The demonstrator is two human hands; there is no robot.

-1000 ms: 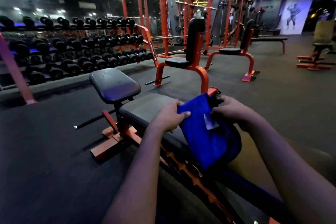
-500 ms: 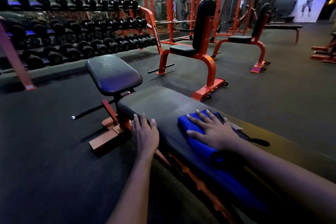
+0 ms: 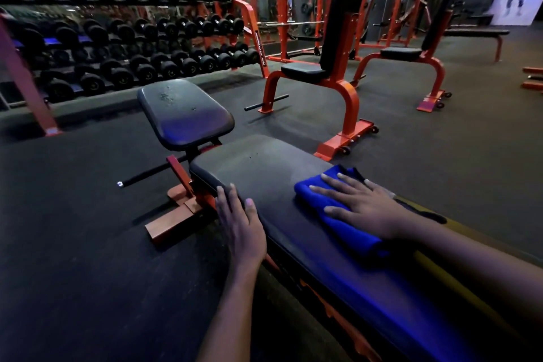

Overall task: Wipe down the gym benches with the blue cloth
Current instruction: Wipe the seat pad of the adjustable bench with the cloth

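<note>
On bench (image 3: 264, 167) and cloth (image 3: 343, 229), flat hands (image 3: 241, 223) (image 3: 367, 209)

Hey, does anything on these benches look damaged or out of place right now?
The small seat pad beyond the long bench pad has pale, patchy marks near its far end, like scuffed or flaking cover; wear or residue, I cannot tell. Nothing else stands out.

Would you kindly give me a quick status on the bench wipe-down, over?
Right hand flat on blue cloth, mid-pad. Left hand rests on bench edge. Pad ahead of cloth bare.
</note>
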